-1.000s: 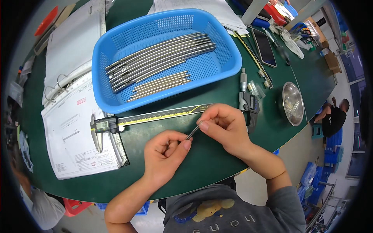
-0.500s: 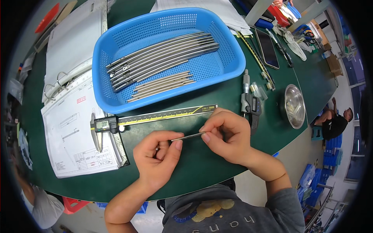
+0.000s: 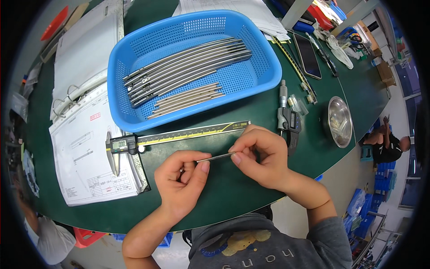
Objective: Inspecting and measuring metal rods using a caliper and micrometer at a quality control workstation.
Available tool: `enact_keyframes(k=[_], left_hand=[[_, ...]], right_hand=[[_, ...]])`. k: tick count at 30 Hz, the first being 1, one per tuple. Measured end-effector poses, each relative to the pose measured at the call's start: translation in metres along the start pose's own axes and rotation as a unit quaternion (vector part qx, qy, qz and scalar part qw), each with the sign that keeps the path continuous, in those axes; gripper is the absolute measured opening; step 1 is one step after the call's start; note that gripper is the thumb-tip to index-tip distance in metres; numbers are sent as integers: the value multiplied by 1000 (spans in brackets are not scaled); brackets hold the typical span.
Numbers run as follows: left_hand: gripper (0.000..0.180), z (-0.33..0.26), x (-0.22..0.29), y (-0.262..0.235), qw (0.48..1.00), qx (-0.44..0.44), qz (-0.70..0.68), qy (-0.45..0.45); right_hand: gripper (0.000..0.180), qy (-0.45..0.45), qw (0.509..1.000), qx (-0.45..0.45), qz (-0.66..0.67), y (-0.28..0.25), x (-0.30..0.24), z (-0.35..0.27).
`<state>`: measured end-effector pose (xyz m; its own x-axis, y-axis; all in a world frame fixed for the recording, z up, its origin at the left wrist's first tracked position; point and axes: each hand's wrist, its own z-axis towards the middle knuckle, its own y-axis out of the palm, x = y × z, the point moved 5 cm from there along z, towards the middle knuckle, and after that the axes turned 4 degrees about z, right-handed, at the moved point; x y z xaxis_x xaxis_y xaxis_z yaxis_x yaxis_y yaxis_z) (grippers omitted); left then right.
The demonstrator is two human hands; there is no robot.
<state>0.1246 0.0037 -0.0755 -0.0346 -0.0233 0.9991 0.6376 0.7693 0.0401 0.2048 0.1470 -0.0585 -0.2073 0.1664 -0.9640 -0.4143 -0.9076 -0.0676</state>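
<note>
A thin metal rod point(image 3: 216, 157) is held level between my two hands, above the green table. My left hand point(image 3: 182, 181) pinches its left end between thumb and forefinger; the other fingers are curled, and a small shiny tip shows among them. My right hand point(image 3: 263, 157) pinches the rod's right end with thumb and forefinger. Just beyond the hands lies a digital caliper point(image 3: 179, 136), its jaws to the left. Farther off stands a blue perforated basket point(image 3: 197, 120) with long metal rods point(image 3: 188, 67) and several shorter rods point(image 3: 186, 101) inside.
An open ring binder with drawings point(image 3: 89, 166) lies at the left. Right of the basket are a digital micrometer point(image 3: 289, 121), a phone point(image 3: 308, 56) and a metal bowl point(image 3: 340, 122). Papers point(image 3: 237, 20) lie behind the basket. A seated person point(image 3: 387, 145) is at the far right.
My hands and the rod have hardly moved; the view has shifted slightly. At the far right, the seated person has changed posture.
</note>
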Motion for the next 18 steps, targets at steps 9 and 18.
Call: enact_keyframes(k=[9,18], left_hand=[[9,-1,0,2,999,-26,-27,-6],[12,-1,0,2,999,-42,-26,-12]], right_hand=[[4,12,1000,6,19,-1,2,0],[6,28,999,4,28,0,2,-1]])
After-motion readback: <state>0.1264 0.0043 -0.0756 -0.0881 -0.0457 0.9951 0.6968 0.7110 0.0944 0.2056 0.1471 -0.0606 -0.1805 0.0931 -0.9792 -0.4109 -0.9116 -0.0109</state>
